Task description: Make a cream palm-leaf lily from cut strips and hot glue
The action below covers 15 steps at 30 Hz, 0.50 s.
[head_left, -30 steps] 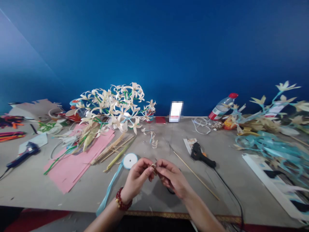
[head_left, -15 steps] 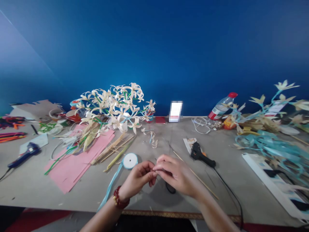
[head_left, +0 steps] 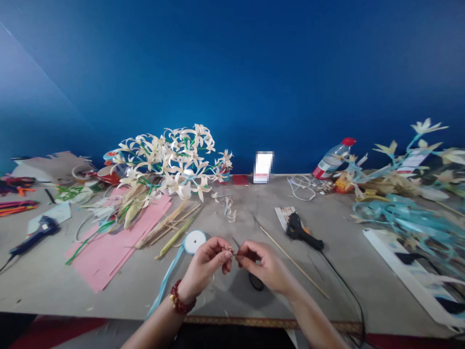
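Observation:
Over the front middle of the table, my left hand (head_left: 214,257) pinches a tiny pale piece (head_left: 231,250) between thumb and forefinger; its kind is too small to make out. My right hand (head_left: 259,261) is closed in a pinch just beside it, and what its fingertips hold, if anything, I cannot make out. Under the right hand lies a pair of scissors (head_left: 256,282), mostly hidden, with a dark handle loop and a blade tip showing. A roll of light blue ribbon (head_left: 195,242) rests left of my left hand, its loose end trailing toward the front edge.
White artificial flowers (head_left: 174,160) stand at the back left, behind pink sheets (head_left: 109,257) and dried strips (head_left: 170,223). A thin stick (head_left: 290,259) and a black glue gun (head_left: 303,233) lie to the right. Farther right are a power strip (head_left: 410,276), blue ribbon (head_left: 395,218) and a bottle (head_left: 332,160).
My right hand has drawn slightly back from the left, opening a small gap between the fingertips. A tiny pale piece now shows at my left fingertips.

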Available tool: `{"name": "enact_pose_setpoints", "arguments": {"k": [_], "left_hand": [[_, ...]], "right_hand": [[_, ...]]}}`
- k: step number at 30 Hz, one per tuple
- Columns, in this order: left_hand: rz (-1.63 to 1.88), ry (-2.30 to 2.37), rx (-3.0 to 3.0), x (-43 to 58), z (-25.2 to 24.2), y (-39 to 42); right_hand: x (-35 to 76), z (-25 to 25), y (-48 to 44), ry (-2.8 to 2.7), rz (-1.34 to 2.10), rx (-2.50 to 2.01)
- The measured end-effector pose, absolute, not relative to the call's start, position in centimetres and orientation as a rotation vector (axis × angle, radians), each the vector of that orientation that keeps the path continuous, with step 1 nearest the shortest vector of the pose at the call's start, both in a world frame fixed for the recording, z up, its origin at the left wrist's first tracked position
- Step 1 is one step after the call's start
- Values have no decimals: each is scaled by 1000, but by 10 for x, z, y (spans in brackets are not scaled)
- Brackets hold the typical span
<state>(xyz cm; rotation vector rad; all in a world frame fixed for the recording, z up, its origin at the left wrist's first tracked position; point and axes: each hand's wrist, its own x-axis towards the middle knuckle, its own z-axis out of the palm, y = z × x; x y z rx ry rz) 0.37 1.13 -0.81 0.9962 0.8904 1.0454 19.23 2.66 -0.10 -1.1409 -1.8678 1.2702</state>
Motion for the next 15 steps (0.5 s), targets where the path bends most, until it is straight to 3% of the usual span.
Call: {"name": "enact_pose_setpoints", "arguments": {"k": [15], "left_hand": [[1008,949,1136,3,-10,9]], "right_hand": [[193,14,30,-1930,1054,-891]]}}
